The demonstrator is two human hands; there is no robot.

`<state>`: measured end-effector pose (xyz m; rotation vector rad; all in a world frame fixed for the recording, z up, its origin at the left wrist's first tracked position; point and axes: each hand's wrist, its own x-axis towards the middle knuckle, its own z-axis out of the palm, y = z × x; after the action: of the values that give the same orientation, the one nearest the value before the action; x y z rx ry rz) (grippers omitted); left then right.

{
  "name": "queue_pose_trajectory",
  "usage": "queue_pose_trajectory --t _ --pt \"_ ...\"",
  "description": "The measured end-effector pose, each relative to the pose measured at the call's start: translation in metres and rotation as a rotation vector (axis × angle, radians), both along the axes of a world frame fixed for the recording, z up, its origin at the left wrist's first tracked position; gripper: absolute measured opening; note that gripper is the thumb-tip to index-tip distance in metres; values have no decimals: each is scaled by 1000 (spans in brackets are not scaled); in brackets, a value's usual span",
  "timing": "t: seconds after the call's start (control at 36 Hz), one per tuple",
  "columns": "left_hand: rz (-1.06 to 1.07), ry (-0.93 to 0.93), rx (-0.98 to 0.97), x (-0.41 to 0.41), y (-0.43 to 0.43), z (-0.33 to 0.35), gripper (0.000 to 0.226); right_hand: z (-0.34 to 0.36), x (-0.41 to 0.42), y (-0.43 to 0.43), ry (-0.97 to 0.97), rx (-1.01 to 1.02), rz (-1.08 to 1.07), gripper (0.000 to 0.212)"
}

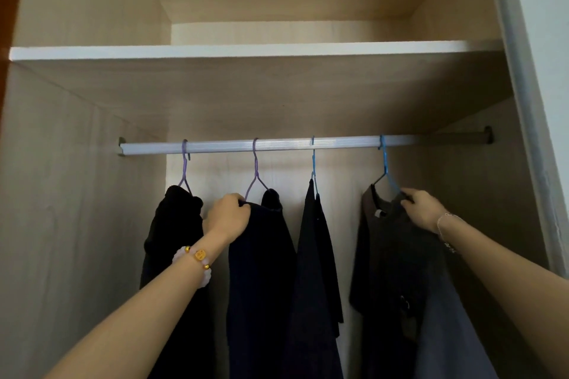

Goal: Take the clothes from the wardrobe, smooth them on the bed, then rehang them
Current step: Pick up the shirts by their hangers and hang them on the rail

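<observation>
Several dark garments hang from a pale rail [338, 142] inside a light wooden wardrobe. My left hand [228, 215] grips the shoulder of a dark navy garment [261, 271] on a purple hanger [256, 169]. My right hand [423, 209] pinches the shoulder of a dark brown shirt [388, 255] where it sits on a blue hanger [385, 166]. To the far left hangs a black garment [172, 240] on another purple hanger. Between my hands a dark garment [317, 255] hangs edge-on from a blue hanger.
A white-edged shelf [246, 52] runs across above the rail. Wardrobe side walls [77, 194] close in left and right. A grey-blue cloth [446, 332] shows under my right forearm. The bed is out of view.
</observation>
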<state>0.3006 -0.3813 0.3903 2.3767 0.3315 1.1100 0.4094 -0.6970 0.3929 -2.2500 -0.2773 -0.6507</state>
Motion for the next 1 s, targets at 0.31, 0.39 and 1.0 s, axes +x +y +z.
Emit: queue_pose_trajectory --t 0.31,0.39,1.0 --pt "-2 7 -45 -1 -6 -1 35 -4 10 -3 -26 -15 26 42" --pt "28 2 -39 -1 -7 -2 35 -5 12 -5 -21 -8 17 45" --pt "134 -34 -117 -1 -11 -3 34 -4 15 -12 -21 0 19 45"
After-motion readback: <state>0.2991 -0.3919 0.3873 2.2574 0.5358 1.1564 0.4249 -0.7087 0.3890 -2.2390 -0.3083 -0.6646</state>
